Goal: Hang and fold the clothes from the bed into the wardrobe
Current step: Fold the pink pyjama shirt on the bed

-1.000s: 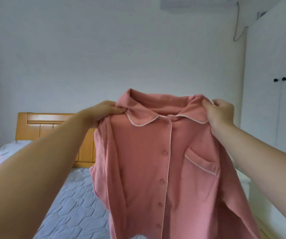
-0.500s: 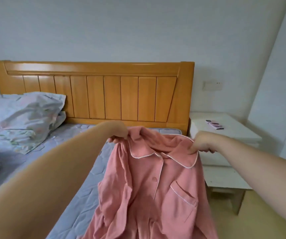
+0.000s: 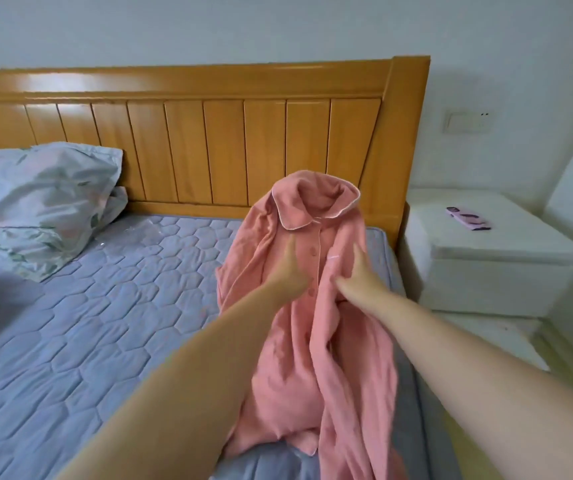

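Note:
A pink button-up pyjama shirt [image 3: 316, 358] with white piping lies lengthwise on the right side of the bed [image 3: 105, 323], its collar toward the headboard and its lower part hanging over the bed's right edge. Both of my hands lie on its chest on either side of the button row. My left hand [image 3: 288, 271] rests left of the buttons with the thumb straight. By the breast pocket, my right hand [image 3: 357, 275] rests on the fabric with a finger pointing up. Folds of the shirt hide part of the fingers. The wardrobe is out of view.
A wooden headboard [image 3: 191, 133] stands behind the quilted blue mattress. A floral pillow and bedding [image 3: 36, 209] lie at the far left. A white bedside table [image 3: 486, 258] with a purple phone [image 3: 468, 219] stands right of the bed.
The shirt came down from being held up in the air by its shoulders and now lies on the bed. Both hands let go of the shoulders and moved down onto its chest.

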{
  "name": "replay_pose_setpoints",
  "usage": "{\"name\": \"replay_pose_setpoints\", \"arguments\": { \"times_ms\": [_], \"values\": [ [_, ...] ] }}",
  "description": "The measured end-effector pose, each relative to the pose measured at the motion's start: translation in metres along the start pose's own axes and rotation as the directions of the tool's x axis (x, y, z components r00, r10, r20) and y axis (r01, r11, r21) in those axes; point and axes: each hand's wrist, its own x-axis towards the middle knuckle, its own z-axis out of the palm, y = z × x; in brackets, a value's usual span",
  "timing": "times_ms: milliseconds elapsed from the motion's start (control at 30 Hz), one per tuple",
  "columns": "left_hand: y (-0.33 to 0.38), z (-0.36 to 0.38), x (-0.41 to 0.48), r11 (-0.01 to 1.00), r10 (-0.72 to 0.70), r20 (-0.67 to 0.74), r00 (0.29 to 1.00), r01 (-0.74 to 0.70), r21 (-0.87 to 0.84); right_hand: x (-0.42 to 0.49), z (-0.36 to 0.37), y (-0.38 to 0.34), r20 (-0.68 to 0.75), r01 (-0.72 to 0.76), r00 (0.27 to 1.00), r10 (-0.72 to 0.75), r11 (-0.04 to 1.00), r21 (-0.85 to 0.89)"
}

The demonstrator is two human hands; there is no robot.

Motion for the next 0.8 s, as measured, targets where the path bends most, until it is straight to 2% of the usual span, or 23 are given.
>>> {"name": "replay_pose_setpoints", "arguments": {
  "times_ms": [67, 133, 233, 300, 333, 367, 500, 567, 633, 700, 733, 767, 800],
  "values": [
    [-0.054, 0.03, -0.029, 0.951, -0.213, 0.122, 0.969, 0.177, 0.254, -0.028, 0.029, 0.048, 0.125, 0.017, 0.992, -0.011, 0.998, -0.053],
    [-0.102, 0.058, -0.06, 0.879, -0.272, 0.209, 0.939, 0.155, 0.45, -0.063, 0.053, 0.086, 0.189, -0.005, 0.982, 0.02, 0.997, -0.08],
    [-0.154, 0.093, -0.105, 0.802, -0.396, 0.287, 0.872, 0.176, 0.571, -0.114, 0.084, 0.13, 0.287, -0.072, 0.949, 0.13, 0.976, -0.206],
    [-0.177, 0.109, -0.13, 0.758, -0.463, 0.278, 0.841, 0.214, 0.616, -0.144, 0.098, 0.155, 0.371, -0.079, 0.897, 0.24, 0.913, -0.401],
    [-0.185, 0.114, -0.14, 0.743, -0.454, 0.249, 0.855, 0.209, 0.636, -0.155, 0.101, 0.166, 0.379, -0.036, 0.888, 0.262, 0.859, -0.51],
    [-0.191, 0.118, -0.147, 0.728, -0.427, 0.211, 0.879, 0.196, 0.656, -0.163, 0.102, 0.174, 0.376, 0.005, 0.887, 0.269, 0.808, -0.589],
    [-0.198, 0.121, -0.156, 0.673, -0.297, 0.118, 0.948, 0.12, 0.73, -0.167, 0.086, 0.177, 0.328, 0.071, 0.908, 0.259, 0.678, -0.732],
    [-0.199, 0.117, -0.155, 0.648, -0.24, 0.127, 0.962, 0.062, 0.759, -0.153, 0.063, 0.174, 0.252, 0.126, 0.947, 0.198, 0.494, -0.86],
    [-0.202, 0.108, -0.155, 0.626, -0.179, 0.126, 0.976, 0.015, 0.779, -0.134, 0.028, 0.177, 0.061, 0.012, 0.988, 0.138, 0.328, -0.945],
    [-0.209, 0.094, -0.156, 0.612, -0.17, 0.117, 0.978, 0.011, 0.791, -0.12, -0.002, 0.186, -0.102, -0.129, 0.984, 0.145, 0.192, -0.973],
    [-0.213, 0.087, -0.158, 0.617, -0.187, 0.125, 0.974, 0.017, 0.787, -0.118, -0.009, 0.189, -0.124, -0.153, 0.977, 0.176, 0.165, -0.974],
    [-0.217, 0.079, -0.161, 0.619, -0.204, 0.13, 0.97, 0.025, 0.785, -0.121, -0.011, 0.19, -0.092, -0.125, 0.979, 0.182, 0.183, -0.975],
    [-0.22, 0.071, -0.165, 0.61, -0.212, 0.134, 0.968, 0.024, 0.792, -0.126, -0.006, 0.19, -0.022, -0.054, 0.991, 0.131, 0.247, -0.967]
  ]
}}
